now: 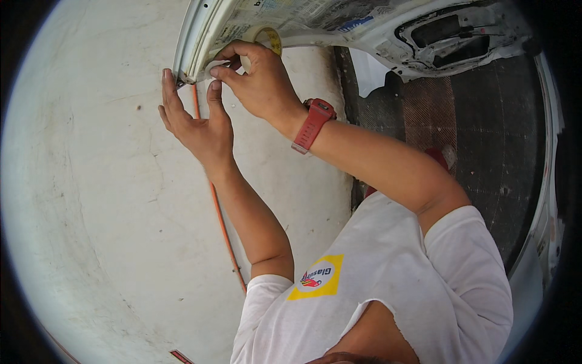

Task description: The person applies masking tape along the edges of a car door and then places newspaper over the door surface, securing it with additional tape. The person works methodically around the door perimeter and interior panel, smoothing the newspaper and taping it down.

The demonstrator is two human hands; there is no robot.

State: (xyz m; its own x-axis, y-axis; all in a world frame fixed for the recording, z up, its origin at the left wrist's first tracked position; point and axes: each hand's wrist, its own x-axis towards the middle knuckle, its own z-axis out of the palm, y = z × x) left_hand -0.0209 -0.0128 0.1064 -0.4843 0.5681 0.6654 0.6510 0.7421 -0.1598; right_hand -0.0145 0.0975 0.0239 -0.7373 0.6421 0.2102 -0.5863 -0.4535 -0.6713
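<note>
My right hand [260, 79], with a red watch on the wrist, has thumb and index finger pinched on a pale strip of masking tape [213, 65]. The masking tape roll [268, 40] sits behind that hand's fingers, partly hidden by them. Just to the left, my left hand [197, 124] has its fingers stretched upward and its thumb apart, with nothing seen in it. Its fingertips are beside the lower corner of a white vehicle panel [193, 51]; whether they touch it I cannot tell. Printed newspaper [297, 18] covers part of the panel.
An orange hose [219, 212] runs down the pale concrete floor [109, 182] behind my left arm. At upper right is bare white inner metalwork [379, 51] with dark openings. Below it lies a dark checked mat [479, 133]. A curved white edge [545, 182] borders the far right.
</note>
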